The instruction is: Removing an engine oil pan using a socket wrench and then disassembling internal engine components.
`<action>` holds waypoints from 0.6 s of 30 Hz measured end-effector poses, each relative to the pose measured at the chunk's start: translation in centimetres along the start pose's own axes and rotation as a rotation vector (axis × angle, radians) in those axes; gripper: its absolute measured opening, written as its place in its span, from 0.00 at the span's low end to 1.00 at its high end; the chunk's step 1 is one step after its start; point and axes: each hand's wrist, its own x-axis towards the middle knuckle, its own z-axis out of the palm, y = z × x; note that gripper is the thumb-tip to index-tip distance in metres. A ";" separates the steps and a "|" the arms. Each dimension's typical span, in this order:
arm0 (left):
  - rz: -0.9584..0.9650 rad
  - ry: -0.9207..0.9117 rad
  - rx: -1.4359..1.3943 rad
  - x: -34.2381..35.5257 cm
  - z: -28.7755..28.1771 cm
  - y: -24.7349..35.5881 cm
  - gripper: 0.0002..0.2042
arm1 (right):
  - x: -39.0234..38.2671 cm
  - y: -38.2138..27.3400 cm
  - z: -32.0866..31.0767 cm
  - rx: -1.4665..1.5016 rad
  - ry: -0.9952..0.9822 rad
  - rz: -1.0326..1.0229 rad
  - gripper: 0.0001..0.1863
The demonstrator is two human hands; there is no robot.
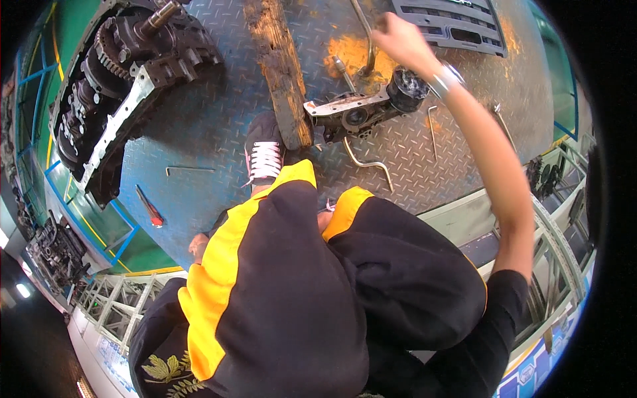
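Observation:
My right hand (pixel 405 45) reaches over the far right of the metal platform. Its fingers are curled beside a bent metal tube (pixel 364 40); what lies in them, if anything, is hidden. Below that hand lies a metal engine housing (pixel 355 116) with a black round oil filter (pixel 407 90) at its right end. A short shaft (pixel 344 73) sticks up behind the housing. Just in front of it rests a curved metal pipe (pixel 369 162). My left hand (pixel 198 245) shows only in part, low beside my left knee, with its fingers mostly hidden.
An engine block with an exposed crankshaft (pixel 106 63) stands at the left edge. A worn wooden beam (pixel 275 63) runs to my shoe. Hex keys (pixel 192 168), a red-handled tool (pixel 150 209) and a wrench (pixel 503 123) lie around. A slatted grey panel (pixel 454 25) is far right.

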 end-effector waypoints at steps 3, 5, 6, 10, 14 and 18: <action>0.101 -0.107 0.109 -1.0 -2.9 1.9 0.16 | 4.7 0.0 6.1 -0.161 -0.069 0.080 0.25; 0.116 -0.018 0.165 1.2 -5.6 2.4 0.16 | 7.9 -0.3 7.6 0.054 -0.166 0.210 0.26; 0.096 0.154 0.257 4.3 -7.0 2.6 0.15 | 9.1 -0.2 7.9 0.251 -0.270 0.341 0.28; -0.178 0.871 0.268 17.5 -8.6 -3.6 0.11 | 7.2 6.9 6.0 0.582 -0.194 -0.286 0.22; -0.037 0.761 -2.054 14.8 -9.7 -3.0 0.18 | 6.4 7.7 -6.8 1.159 -0.454 0.511 0.16; 0.207 0.371 -2.293 10.4 -9.1 -6.9 0.19 | 4.5 5.8 -16.2 1.254 -0.482 0.261 0.10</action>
